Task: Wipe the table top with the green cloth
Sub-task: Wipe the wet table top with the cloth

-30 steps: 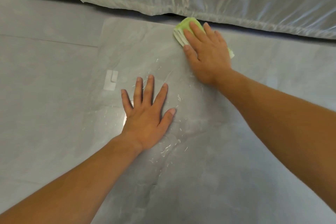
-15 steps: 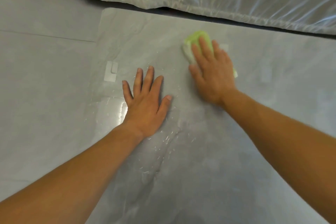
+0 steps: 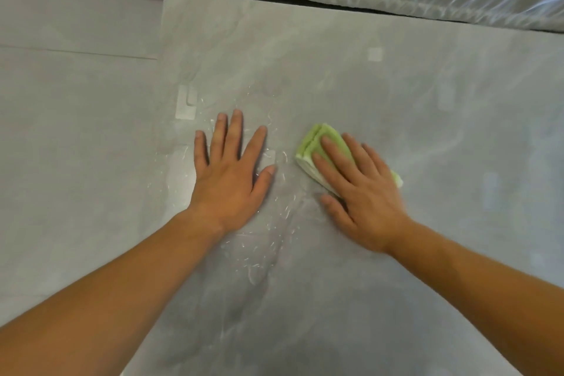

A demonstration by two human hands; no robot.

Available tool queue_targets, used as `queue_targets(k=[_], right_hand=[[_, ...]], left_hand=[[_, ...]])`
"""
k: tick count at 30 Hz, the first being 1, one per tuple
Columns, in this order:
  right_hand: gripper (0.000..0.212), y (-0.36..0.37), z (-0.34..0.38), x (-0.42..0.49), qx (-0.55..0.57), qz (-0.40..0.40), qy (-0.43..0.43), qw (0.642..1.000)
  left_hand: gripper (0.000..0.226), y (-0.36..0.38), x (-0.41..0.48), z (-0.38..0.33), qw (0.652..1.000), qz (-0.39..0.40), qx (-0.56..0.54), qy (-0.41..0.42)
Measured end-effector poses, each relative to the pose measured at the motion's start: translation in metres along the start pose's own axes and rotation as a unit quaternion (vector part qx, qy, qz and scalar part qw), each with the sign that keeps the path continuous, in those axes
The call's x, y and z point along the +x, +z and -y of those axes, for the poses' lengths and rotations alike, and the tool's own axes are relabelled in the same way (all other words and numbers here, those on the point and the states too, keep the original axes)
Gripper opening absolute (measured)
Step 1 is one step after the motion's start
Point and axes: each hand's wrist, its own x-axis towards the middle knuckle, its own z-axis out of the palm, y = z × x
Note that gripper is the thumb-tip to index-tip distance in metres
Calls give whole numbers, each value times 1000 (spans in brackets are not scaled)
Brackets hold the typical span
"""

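Grey table (image 3: 335, 299): folded cloth (image 3: 316, 143) lies mid-top, left hand (image 3: 232, 174) flat beside it, white tape (image 3: 185, 104) near left edge.

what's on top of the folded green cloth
The right hand presses on the folded green cloth, fingers straight. Its middle is covered; only its far end and one corner show.

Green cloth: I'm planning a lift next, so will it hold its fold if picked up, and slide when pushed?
Probably floppy: the green cloth shows soft folded layers, so lifting would likely let it unfold. It likely slides readily, since the right hand presses it flat on the smooth, wet-streaked table top.
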Motion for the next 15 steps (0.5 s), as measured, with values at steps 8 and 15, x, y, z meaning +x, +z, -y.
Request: queue_targets(k=[8, 15], right_hand=[[64, -20, -32, 68, 36, -83, 262, 961], [60, 23, 62, -47, 17, -3, 15, 1000]], left_hand=[[68, 8, 1, 0, 1000, -14, 15, 1], [65, -12, -6, 8, 989, -20, -149, 10]])
